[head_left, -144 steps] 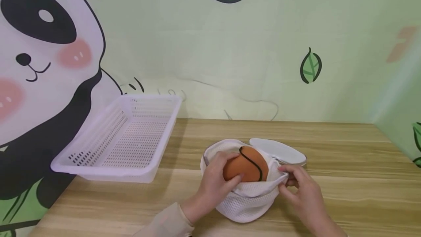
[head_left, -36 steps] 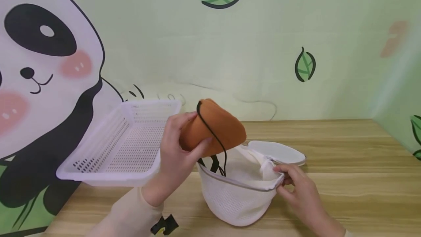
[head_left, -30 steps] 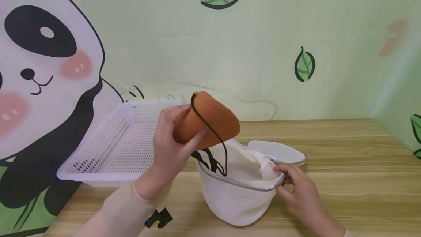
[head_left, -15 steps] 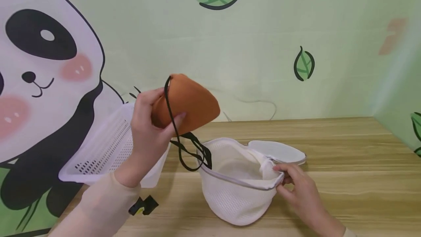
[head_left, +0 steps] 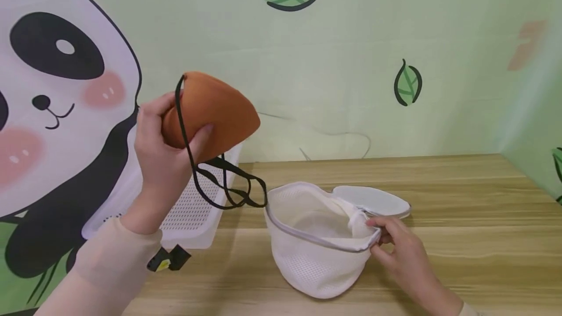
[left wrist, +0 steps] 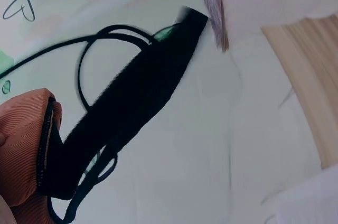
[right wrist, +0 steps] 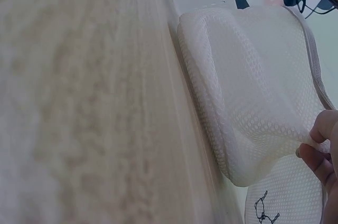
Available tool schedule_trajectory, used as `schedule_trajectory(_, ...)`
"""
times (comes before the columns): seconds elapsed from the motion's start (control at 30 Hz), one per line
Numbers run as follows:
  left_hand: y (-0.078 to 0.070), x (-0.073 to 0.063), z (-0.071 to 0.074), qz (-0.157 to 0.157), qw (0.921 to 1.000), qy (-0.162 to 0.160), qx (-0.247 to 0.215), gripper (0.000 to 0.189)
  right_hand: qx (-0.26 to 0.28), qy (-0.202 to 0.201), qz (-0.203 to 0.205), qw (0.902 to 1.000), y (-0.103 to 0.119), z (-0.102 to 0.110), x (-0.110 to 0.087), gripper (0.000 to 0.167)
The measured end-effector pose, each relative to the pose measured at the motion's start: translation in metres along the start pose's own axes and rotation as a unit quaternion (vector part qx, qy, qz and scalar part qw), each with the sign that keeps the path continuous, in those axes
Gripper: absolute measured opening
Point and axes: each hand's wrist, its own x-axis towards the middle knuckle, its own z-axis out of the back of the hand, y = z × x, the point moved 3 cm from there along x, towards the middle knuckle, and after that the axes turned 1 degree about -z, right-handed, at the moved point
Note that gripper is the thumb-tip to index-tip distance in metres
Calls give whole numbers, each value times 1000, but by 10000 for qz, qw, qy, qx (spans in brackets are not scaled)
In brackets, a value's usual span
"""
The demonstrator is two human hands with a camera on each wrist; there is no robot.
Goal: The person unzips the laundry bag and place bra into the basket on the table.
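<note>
My left hand (head_left: 160,160) grips an orange bra (head_left: 221,111) with black straps (head_left: 204,196), its cups folded together, thumb on the near side. It is held up in the air over the right part of the white basket (head_left: 193,238), the straps dangling below. In the left wrist view, a wide black band (left wrist: 127,97) extends from the ribbed orange cup (left wrist: 21,155). My right hand (head_left: 408,262) pinches the rim of a white mesh laundry bag (head_left: 316,267), which stands unzipped, its round lid (head_left: 373,201) folded back. The right wrist view shows thumb and finger gripping the mesh (right wrist: 253,97).
The perforated basket stands at the left, partly hidden behind my left arm. A wooden tabletop (head_left: 474,228) runs back to a green wall (head_left: 351,62) printed with leaves and a panda. A small black marker piece (head_left: 169,259) shows by the left sleeve.
My left hand has lifted the bra out of the laundry bag, then carried it up and to the left, the straps coming clear of the rim. My right hand keeps its hold on the rim.
</note>
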Motion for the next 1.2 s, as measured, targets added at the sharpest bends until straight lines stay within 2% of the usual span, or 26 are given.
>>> schedule_trajectory(0.27,14,14,13,-55,9992,35,405,52,33,38,-49,10000,-1,1,1,48)
schedule_trajectory(0.53,36,17,19,254,9975,163,645,54,124,61,-91,9999,0,1,1,47)
schedule_trajectory(0.9,76,2,19,662,9894,589,1147,53,179,39,-19,9998,-1,0,-2,48)
schedule_trajectory(1.2,112,-22,15,898,9803,1005,1443,54,163,46,-22,9999,-1,0,-2,48)
